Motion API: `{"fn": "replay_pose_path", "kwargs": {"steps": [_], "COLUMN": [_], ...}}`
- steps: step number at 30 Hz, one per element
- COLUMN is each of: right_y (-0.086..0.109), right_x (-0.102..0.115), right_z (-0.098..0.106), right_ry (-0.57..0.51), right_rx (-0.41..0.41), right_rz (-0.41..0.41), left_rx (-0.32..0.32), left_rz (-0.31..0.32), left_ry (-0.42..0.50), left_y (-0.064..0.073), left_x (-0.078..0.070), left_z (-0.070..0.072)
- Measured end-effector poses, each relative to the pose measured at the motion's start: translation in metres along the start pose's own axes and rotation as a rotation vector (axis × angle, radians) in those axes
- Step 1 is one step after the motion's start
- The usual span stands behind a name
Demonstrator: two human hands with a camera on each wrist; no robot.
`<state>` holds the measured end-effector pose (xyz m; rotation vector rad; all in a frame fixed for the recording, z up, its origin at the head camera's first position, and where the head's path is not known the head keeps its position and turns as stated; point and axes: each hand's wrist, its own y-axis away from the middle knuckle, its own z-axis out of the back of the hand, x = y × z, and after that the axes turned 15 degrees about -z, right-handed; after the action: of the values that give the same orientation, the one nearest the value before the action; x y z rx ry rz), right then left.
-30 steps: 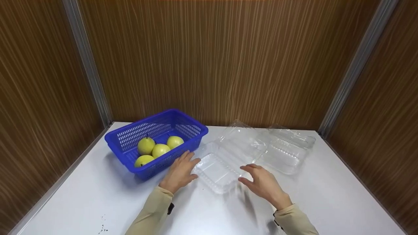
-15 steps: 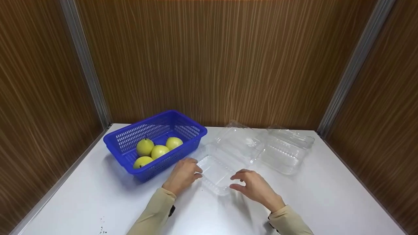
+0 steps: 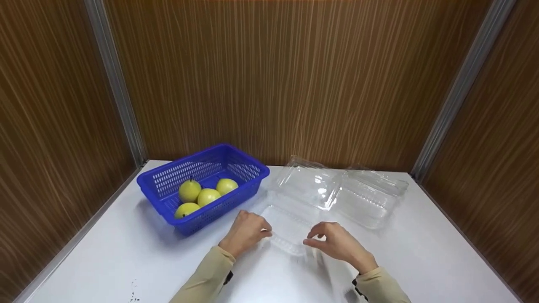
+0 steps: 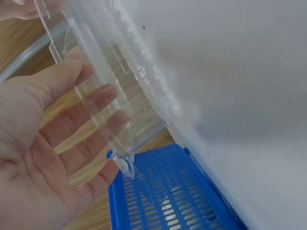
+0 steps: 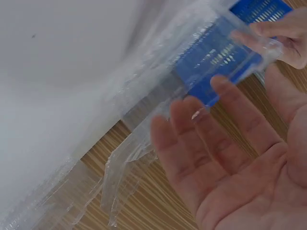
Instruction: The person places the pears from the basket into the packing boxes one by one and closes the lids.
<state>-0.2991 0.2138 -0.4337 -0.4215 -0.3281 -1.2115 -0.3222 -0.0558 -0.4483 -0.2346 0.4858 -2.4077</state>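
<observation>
A clear plastic clamshell box [image 3: 286, 227] lies on the white table with its lid [image 3: 309, 185] folded back behind it. My left hand [image 3: 247, 230] pinches the box's left rim; in the left wrist view the thumb [image 4: 72, 62] lies on the near side and fingers show through the plastic. At the box's right side is my right hand [image 3: 339, 244], its fingers [image 5: 220, 143] loosely extended in the right wrist view. Whether they touch the rim is hard to tell. Left of the box stands a blue basket [image 3: 248, 189] holding several yellow-green pears [image 3: 208, 196].
More clear plastic packaging [image 3: 366, 200] lies at the right rear of the white table [image 3: 438, 256]. Brown wood-grain panels [image 3: 269, 84] rise behind and on both sides. A few dark specks [image 3: 133, 294] mark the table's left front.
My left hand has moved slightly right and forward to the box's rim, its fingers closing in. The right hand first moved left, then slightly back right. The box has shifted a little toward me.
</observation>
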Motion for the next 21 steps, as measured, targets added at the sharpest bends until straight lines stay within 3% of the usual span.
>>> {"fn": "replay_pose_path", "kwargs": {"steps": [3,7,13,21], "right_y": [0.002,0.003,0.003,0.002], "right_x": [0.0,0.0,0.001,-0.003], "right_z": [0.002,0.004,0.004,0.005], "right_ry": [-0.009,0.03,0.071,0.075], "right_rx": [0.042,0.028,0.022,0.012], "right_rz": [-0.008,-0.007,-0.021,-0.004], "left_rx": [-0.003,-0.014,-0.014,-0.016], "left_rz": [0.014,0.022,-0.014,-0.027], "left_ry": [-0.019,-0.023,-0.07,-0.014], "left_y": [-0.001,-0.003,-0.001,-0.003], "left_x": [-0.005,-0.009,-0.007,0.001], "left_z": [-0.002,-0.002,-0.001,0.015]}}
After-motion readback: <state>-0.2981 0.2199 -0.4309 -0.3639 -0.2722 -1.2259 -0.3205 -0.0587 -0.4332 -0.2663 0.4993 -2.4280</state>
